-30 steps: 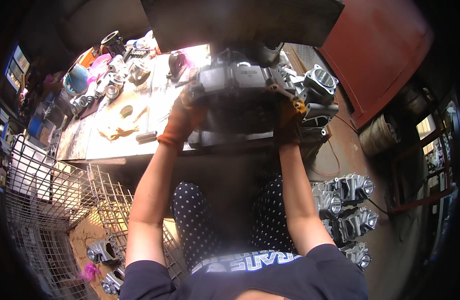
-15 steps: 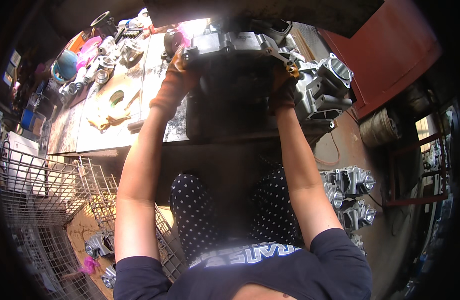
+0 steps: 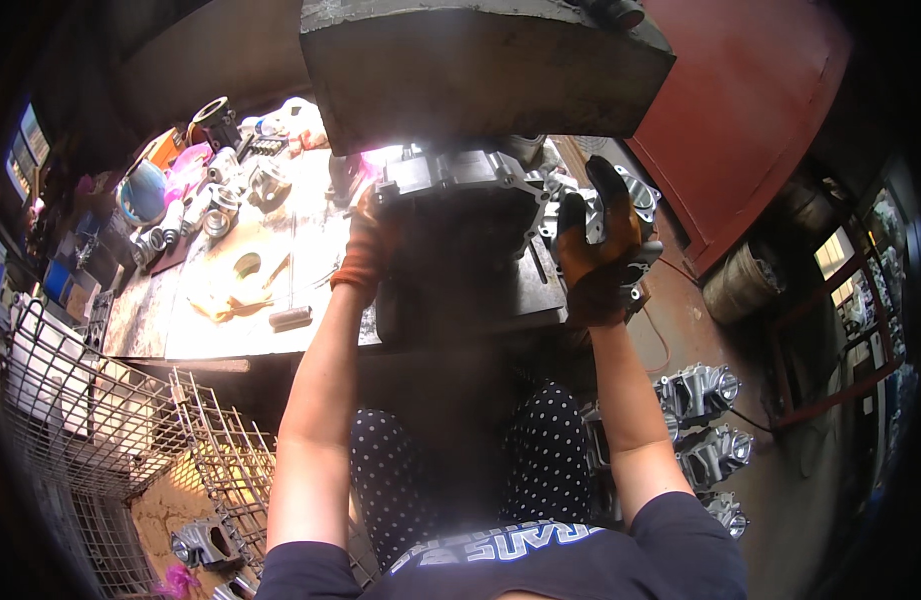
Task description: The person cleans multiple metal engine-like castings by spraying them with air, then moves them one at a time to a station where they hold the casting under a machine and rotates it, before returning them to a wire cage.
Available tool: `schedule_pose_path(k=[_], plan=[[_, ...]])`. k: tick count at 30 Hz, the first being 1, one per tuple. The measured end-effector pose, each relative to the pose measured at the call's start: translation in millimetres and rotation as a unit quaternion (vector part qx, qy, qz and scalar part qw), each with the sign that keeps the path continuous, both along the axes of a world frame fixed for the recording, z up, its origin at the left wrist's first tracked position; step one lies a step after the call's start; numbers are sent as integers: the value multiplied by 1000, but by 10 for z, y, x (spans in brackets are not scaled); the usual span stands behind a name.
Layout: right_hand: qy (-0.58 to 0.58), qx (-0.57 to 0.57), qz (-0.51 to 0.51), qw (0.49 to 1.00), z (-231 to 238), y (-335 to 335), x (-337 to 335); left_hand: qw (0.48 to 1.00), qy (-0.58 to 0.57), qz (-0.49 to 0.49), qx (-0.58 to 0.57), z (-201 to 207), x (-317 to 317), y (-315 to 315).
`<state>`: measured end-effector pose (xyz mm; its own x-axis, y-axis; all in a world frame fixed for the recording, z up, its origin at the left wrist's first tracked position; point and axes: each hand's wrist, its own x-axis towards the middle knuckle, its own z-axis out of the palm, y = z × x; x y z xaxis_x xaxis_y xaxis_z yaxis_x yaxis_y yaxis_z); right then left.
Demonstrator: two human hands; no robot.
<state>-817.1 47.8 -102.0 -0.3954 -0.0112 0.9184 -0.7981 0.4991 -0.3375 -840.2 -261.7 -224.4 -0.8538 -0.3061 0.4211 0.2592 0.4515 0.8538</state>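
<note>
A large silver-grey metal casting (image 3: 455, 171) stands at the front of the workbench, its near side in deep shadow. My left hand (image 3: 365, 245), in an orange work glove, grips its left edge; the fingertips are partly hidden. Apart from its right edge, my right hand (image 3: 603, 255) is raised with fingers spread, the glove orange with a dark coating, and holds nothing. Behind and beside that hand a second silver casting (image 3: 638, 187) with a round opening is partly covered by it.
A dark heavy block (image 3: 481, 80) overhangs the bench's far side. Cylindrical metal parts (image 3: 221, 215), a yellowish ringed piece (image 3: 226, 300) and a hammer (image 3: 291, 317) lie left. Wire baskets (image 3: 91, 400) stand lower left. Several castings (image 3: 716, 455) sit on the floor right, near a red panel (image 3: 751, 110).
My right hand has let go of the casting's right edge and moved right, its fingers now spread. The left hand stays on the left edge. The whole view has shifted, showing more above.
</note>
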Motion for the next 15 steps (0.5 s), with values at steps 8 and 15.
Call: schedule_pose_path(k=[8,15], plan=[[160,-25,-54,985,781,153,82,995,0,-76,72,48,5,7],[251,-17,-55,966,1285,202,-149,997,61,-45,31,135,22,108]])
